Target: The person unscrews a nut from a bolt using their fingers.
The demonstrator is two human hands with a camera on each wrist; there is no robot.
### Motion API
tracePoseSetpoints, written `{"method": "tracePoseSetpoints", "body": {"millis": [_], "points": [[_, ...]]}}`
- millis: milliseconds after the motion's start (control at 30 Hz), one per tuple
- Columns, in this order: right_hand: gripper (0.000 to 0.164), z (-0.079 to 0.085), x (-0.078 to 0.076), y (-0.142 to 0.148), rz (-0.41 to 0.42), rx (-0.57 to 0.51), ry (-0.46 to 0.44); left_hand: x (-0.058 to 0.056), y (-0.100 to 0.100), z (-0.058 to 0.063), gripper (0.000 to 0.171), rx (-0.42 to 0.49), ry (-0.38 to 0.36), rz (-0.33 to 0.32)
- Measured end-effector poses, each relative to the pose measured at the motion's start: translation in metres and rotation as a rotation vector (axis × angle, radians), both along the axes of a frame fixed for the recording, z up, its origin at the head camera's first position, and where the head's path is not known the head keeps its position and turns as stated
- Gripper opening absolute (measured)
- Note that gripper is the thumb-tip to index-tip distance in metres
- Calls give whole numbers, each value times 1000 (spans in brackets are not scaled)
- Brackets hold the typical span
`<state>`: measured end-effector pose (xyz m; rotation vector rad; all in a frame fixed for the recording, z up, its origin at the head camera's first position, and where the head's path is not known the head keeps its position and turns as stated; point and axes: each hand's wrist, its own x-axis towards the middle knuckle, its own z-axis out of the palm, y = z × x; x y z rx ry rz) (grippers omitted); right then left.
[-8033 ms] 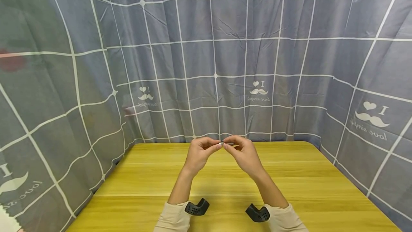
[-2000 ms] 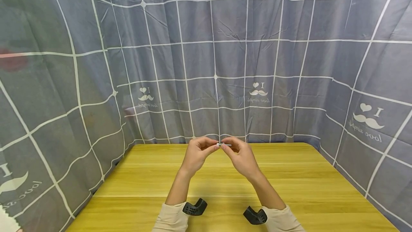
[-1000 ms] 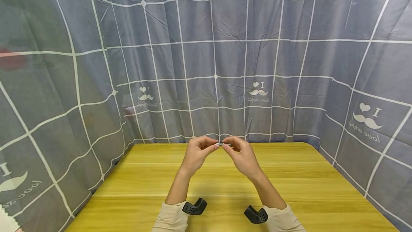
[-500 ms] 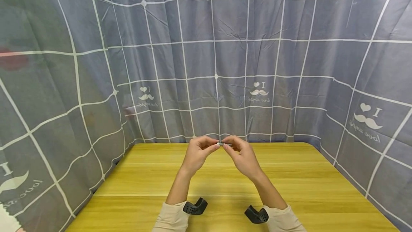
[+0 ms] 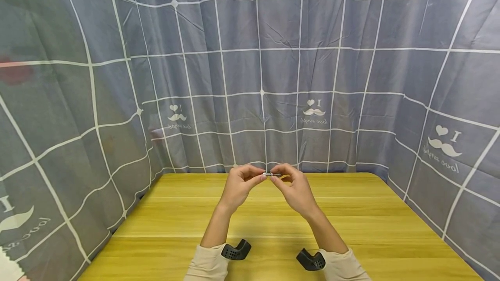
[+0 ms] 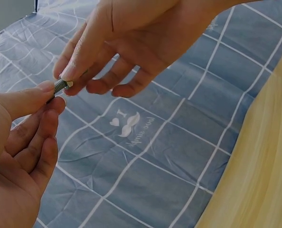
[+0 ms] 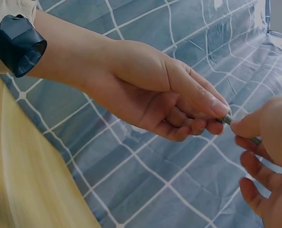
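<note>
Both hands meet fingertip to fingertip above the far part of the table, around a small greyish threaded bolt [image 6: 60, 85]. My left hand [image 5: 237, 187] pinches one end of the bolt between thumb and fingers. From the other side, my right hand [image 5: 295, 189] pinches a small shiny hex piece like a nut [image 6: 70, 84] on the bolt with thumb and index finger. Part of the bolt shaft [image 7: 257, 140] sticks out past the right fingers in the right wrist view. The fingertips hide much of the bolt and nut.
A yellow wood-grain table [image 5: 250, 224] lies under the forearms. Grey curtains [image 5: 242, 73] with white grid lines close in the back and both sides. A black wrist mount [image 5: 236, 249] sits on the left sleeve, and another black mount [image 5: 310, 259] on the right.
Compared with half a second ago, the right fingertips have shifted slightly to the right along the bolt. Over eight seconds both hands have drifted slightly left, still pinching. The left hand's grip looks unchanged.
</note>
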<state>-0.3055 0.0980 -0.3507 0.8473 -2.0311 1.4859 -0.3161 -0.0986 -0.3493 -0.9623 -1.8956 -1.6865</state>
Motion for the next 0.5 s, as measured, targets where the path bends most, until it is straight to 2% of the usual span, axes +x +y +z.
{"method": "tracePoseSetpoints", "body": {"millis": [200,367,500], "points": [[22,1,0,0,12,32,-27,0,-1,1,10,-8,2,6],[16,-1,-2,0,-9,52,-23,0,0,0,10,-2,11,-3],[13,-1,-2,1,8,38,-7,0,0,0,11,-7,7,4]]}}
